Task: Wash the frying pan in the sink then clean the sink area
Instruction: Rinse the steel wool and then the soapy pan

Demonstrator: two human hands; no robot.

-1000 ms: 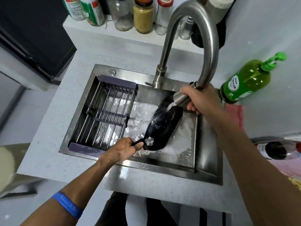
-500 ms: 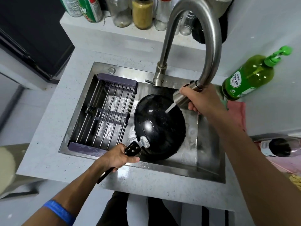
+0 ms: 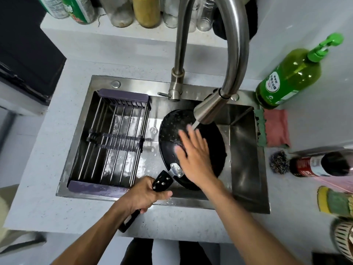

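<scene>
Head view: nearest the camera, the left hand [image 3: 146, 196] wraps its curled fingers around the black riveted handle [image 3: 161, 182] of one frying pan [image 3: 172, 131], the handle end projecting over the speckled pale countertop [image 3: 47, 169]. The right hand [image 3: 193, 155] lies flat with fingers straight and spread across the pan's round, dark, wet interior. The pan sits inside the rectangular brushed stainless-steel sink [image 3: 246, 150], right of one drain rack [image 3: 112, 142] made of parallel metal rods with two purple plastic end rails. A thin stream of water falls from the conical spray head [image 3: 208, 109] of one curved steel faucet [image 3: 236, 44] onto the pan. Right of the sink lie one coiled steel-wool scourer [image 3: 278, 164], one pink cloth [image 3: 277, 127], and one green translucent pump bottle [image 3: 292, 77]. Farthest, several glass jars [image 3: 122, 10] stand on the ledge.
</scene>
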